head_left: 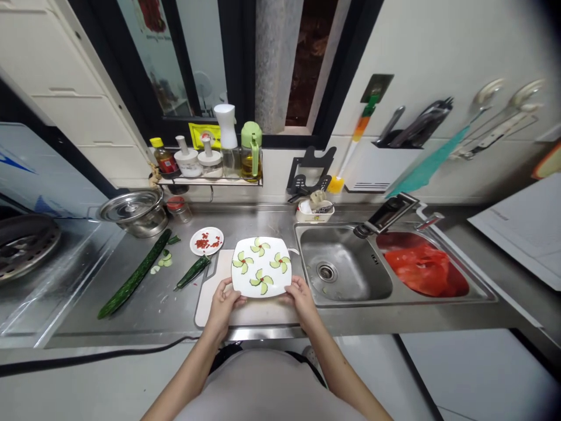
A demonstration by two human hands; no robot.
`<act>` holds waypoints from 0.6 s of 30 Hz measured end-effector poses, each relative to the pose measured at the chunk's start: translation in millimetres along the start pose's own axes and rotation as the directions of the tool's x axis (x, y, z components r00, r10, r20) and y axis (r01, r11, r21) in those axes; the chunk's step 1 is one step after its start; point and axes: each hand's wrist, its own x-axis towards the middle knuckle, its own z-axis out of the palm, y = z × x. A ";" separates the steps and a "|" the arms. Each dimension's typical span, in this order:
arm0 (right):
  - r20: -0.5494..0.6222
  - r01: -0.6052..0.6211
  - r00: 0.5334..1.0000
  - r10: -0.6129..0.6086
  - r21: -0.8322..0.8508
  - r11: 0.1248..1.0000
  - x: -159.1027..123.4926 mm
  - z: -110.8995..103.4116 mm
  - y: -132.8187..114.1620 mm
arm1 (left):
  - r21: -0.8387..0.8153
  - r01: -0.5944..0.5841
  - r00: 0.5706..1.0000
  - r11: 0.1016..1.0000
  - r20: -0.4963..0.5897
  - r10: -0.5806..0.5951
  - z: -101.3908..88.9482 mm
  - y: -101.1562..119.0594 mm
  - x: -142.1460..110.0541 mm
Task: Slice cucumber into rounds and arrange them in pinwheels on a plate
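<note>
A square white plate (261, 261) with rounded corners is held level above the pale cutting board (245, 314). On it lie several pinwheels of thin cucumber slices (262, 282) with small red bits at their centres. My left hand (226, 299) grips the plate's near left corner, thumb on the rim. The near right corner is pinched by my right hand (301, 297). Left of the board lie a cut cucumber piece (193, 272) and a long whole-looking cucumber (135, 275). A small round dish (207, 231) of chopped red pieces stands behind the cut piece.
Several cucumber scraps (165, 260) lie beside the long cucumber. A lidded steel pot (137, 213) stands at the back left, below a shelf (210, 182) of seasoning bottles. To the right is the sink (350, 263) with a black faucet (385, 215); a red plastic bag (418, 266) fills the second basin.
</note>
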 end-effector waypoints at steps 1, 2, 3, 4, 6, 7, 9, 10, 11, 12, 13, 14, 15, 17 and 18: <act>0.039 -0.026 0.999 0.024 0.046 0.999 -1.2 1.7 -0.5 | -0.010 0.000 1.000 1.000 0.011 0.000 0.9 0.4 -0.4; 0.086 -0.056 0.995 0.049 0.082 0.995 -2.2 3.4 -0.5 | -0.023 0.006 1.000 1.000 0.030 -0.006 1.8 0.3 -0.6; 0.127 -0.083 0.989 0.070 0.106 0.991 -3.0 4.8 0.3 | -0.028 0.018 0.999 0.999 0.047 -0.017 2.9 -0.3 -0.8; 0.157 -0.104 0.984 0.085 0.118 0.987 -3.6 5.9 1.6 | -0.020 0.030 0.998 0.999 0.047 -0.029 4.2 -1.2 -1.2; 0.171 -0.111 0.981 0.089 0.124 0.986 -4.6 6.2 5.9 | -0.001 0.059 0.996 0.998 0.061 -0.058 7.2 -4.1 -3.4; 0.159 -0.101 0.984 0.081 0.123 0.987 -5.1 5.2 8.7 | 0.000 0.075 0.994 0.997 0.081 -0.074 8.9 -6.1 -5.2; 0.109 -0.081 0.992 0.067 0.125 0.989 -7.3 -0.9 14.1 | -0.005 0.115 0.980 0.993 0.161 -0.113 12.6 -10.9 -10.0; 0.063 -0.067 0.996 0.059 0.130 0.989 -9.5 -6.8 16.5 | -0.003 0.135 0.966 0.991 0.222 -0.131 14.3 -13.9 -12.5; 0.001 -0.065 0.998 0.066 0.154 0.986 -13.2 -15.1 18.5 | 0.003 0.152 0.947 0.988 0.287 -0.146 15.8 -17.3 -14.7; -0.059 -0.084 0.994 0.096 0.180 0.980 -18.9 -26.5 20.2 | 0.016 0.163 0.923 0.986 0.350 -0.159 17.0 -21.0 -16.4; -0.118 -0.100 0.985 0.125 0.198 0.975 -27.3 -41.2 21.9 | 0.034 0.166 0.899 0.986 0.406 -0.166 17.7 -25.0 -17.2; -0.189 -0.107 0.971 0.148 0.212 0.971 -38.7 -59.3 23.7 | 0.052 0.159 0.880 0.986 0.446 -0.165 17.8 -29.1 -17.0; -0.279 -0.098 0.947 0.160 0.221 0.970 -53.6 -80.4 26.0 | 0.070 0.143 0.867 0.987 0.473 -0.159 17.2 -33.2 -15.9; -0.468 -0.083 0.867 0.175 0.211 0.974 -93.3 -128.4 32.6 | 0.106 0.081 0.867 0.991 0.482 -0.122 14.0 -40.7 -11.2; -0.569 -0.091 0.800 0.191 0.201 0.975 -116.8 -152.6 36.7 | 0.136 0.043 0.877 0.990 0.470 -0.103 11.5 -44.0 -8.1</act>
